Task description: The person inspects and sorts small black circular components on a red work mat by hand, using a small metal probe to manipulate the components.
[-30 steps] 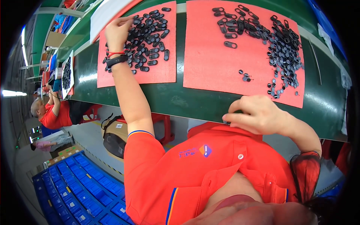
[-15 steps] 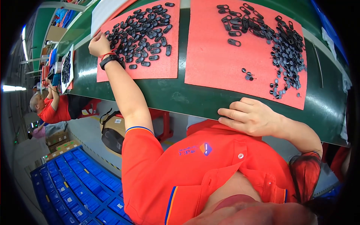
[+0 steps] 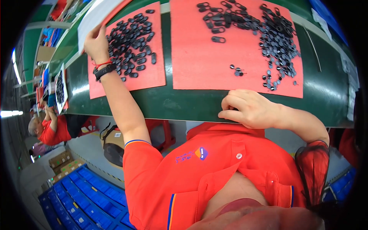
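My left hand (image 3: 96, 45) reaches to the far left edge of the left pink foam sheet (image 3: 159, 73). Its fingertips are pinched together; what they hold, if anything, is hidden. Beside it, many small black oblong pieces (image 3: 132, 42) lie scattered on that sheet. My right hand (image 3: 251, 109) rests at the table's near edge with its fingers curled in, and nothing shows in them. Just beyond it is a second pink sheet (image 3: 207, 69). This one bears black oblong pieces with open loops (image 3: 226, 17) and a heap of small round grey-and-black discs (image 3: 281, 50).
A white sheet with a red edge (image 3: 96, 19) lies past my left hand on the green table (image 3: 184, 103). A thin rod (image 3: 313, 48) lies at the right. Blue bins (image 3: 84, 195) and a bag (image 3: 113, 153) are at the lower left; a person in red (image 3: 53, 130) sits farther off.
The whole view has shifted and turned slightly. My left hand is still at the sheet's far left edge, its fingers now pointing more upward. My right hand's fingers have curled in more.
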Demonstrator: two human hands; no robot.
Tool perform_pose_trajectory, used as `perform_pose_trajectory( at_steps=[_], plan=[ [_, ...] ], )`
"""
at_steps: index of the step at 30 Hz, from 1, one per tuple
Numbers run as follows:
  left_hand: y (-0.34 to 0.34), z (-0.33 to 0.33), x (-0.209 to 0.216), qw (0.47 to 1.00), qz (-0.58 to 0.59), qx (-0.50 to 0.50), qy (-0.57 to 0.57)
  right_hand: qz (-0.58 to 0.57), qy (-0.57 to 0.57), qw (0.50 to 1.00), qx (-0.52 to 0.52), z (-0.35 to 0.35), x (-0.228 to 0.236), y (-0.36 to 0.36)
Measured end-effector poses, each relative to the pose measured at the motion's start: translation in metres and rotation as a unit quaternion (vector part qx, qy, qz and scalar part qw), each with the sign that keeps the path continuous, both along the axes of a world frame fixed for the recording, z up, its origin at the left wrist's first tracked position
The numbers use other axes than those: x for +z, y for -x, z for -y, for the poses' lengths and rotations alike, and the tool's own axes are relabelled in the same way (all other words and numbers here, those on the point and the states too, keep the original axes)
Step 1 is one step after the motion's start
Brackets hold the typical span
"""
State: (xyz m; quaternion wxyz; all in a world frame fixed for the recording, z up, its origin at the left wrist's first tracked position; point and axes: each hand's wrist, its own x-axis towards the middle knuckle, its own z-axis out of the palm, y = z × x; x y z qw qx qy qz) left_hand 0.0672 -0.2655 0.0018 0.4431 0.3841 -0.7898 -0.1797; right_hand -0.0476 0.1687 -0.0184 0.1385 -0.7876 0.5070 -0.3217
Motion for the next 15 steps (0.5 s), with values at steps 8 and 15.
perform_pose_trajectory(
  at_steps=[8, 15],
  plan=[
    [0.074, -0.211, 0.000, 0.831, 0.146, -0.533, 0.054, -0.025, 0.041, 0.997, -0.059, -0.002, 0.000, 0.011],
    [0.081, -0.211, -0.015, 0.878, 0.124, -0.451, 0.104, 0.043, 0.147, 0.961, -0.231, 0.006, 0.013, 0.034]
  ],
)
